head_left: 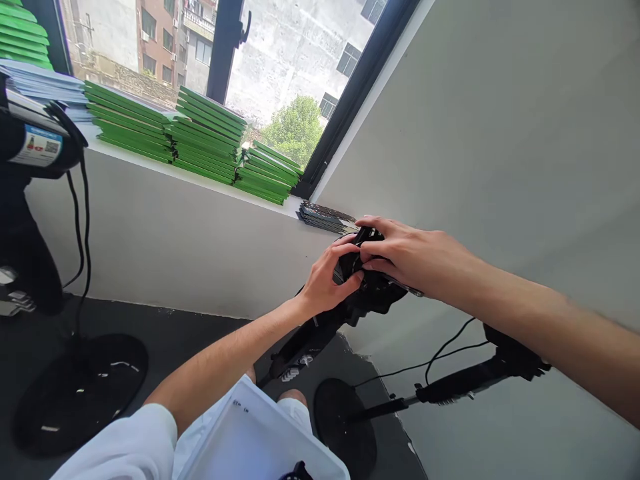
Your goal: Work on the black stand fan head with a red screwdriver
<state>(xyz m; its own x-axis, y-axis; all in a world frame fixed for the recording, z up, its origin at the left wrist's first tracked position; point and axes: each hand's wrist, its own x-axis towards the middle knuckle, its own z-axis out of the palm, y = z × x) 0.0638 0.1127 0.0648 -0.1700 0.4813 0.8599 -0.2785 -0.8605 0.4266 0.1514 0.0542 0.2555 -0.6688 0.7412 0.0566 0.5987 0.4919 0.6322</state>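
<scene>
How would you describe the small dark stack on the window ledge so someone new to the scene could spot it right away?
Start at the white window ledge and follow the row of green flat packs rightwards to the corner with the grey wall. There, just beyond the right hand, lies the low stack of thin dark cards. It alone is black rather than green, and much flatter than its neighbours.

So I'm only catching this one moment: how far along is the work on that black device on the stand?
Done: the black stand is up on its round base by the wall. In hand: the left hand and right hand both grip the black device at its top. Left: the green stacks and the dark stack lie untouched on the sill.
</scene>
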